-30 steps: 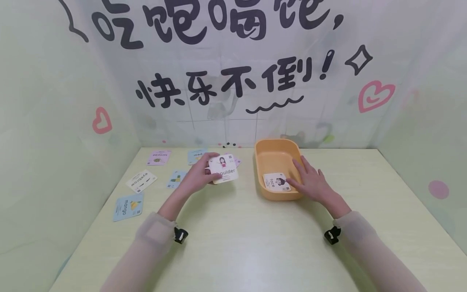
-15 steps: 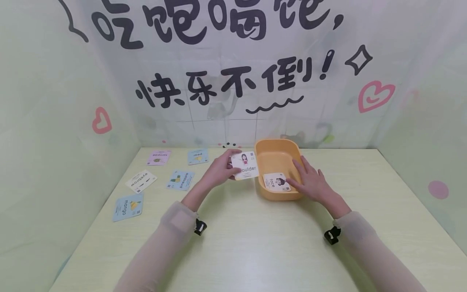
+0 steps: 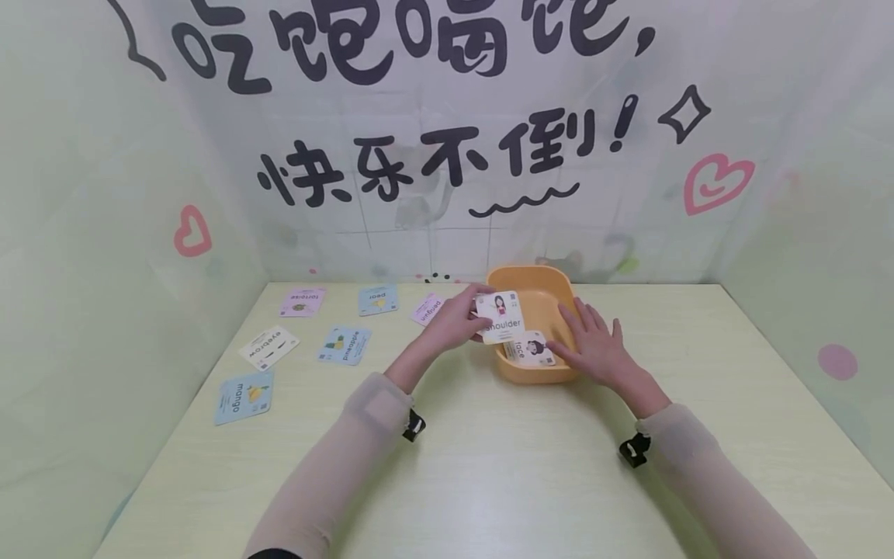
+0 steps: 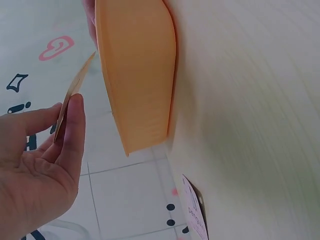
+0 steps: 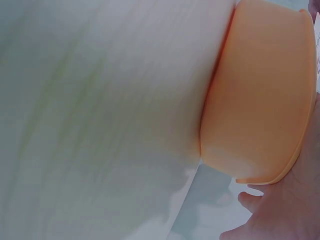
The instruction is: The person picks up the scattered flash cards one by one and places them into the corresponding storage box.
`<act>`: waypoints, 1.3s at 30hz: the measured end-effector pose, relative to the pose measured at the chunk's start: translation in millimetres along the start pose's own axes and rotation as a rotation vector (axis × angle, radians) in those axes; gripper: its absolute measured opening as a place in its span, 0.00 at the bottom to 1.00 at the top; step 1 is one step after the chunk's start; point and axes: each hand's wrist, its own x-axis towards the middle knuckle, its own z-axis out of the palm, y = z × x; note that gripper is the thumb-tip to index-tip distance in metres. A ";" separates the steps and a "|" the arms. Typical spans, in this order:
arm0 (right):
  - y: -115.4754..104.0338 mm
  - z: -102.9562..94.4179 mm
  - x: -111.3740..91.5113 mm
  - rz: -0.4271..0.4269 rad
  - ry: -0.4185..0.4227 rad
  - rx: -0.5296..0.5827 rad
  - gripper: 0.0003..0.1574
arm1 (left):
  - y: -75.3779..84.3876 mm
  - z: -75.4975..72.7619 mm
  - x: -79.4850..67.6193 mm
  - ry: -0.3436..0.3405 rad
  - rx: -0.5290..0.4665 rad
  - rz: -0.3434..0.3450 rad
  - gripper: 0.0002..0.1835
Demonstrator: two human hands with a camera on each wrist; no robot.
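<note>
Head view: bright, even, soft light, apparently from above.
Table point(image 3: 489, 466): pale sheen at lower middle; soft shadows beneath both sleeves point(image 3: 722, 473).
Back wall point(image 3: 447, 241): black lettering crisp.
Mango card point(image 3: 244, 398): large word legible, finer print too small to read.
Left wrist view: dimmer, slightly hazy; left hand point(image 4: 42, 175) fairly clear, table grain smeared at right.
Right wrist view: dimmest, grey-veiled; right hand point(image 5: 282, 210) soft-edged.
Orange tray point(image 5: 260, 90): smoothly shaded, reddish line along its base.

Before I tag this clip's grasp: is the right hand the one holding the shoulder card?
No, the left hand pinches the shoulder card, while the right hand touches the orange bin.
</note>
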 end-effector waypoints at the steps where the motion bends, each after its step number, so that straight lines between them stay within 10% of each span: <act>1: -0.3 -0.1 0.0 0.003 0.000 -0.003 0.53 | 0.2 1.6 1.1 -0.007 -0.005 -0.003 0.32; 39: -3.1 -1.9 -0.6 0.008 -0.005 -0.025 0.52 | 12.7 43.3 21.1 -0.116 0.308 0.012 0.23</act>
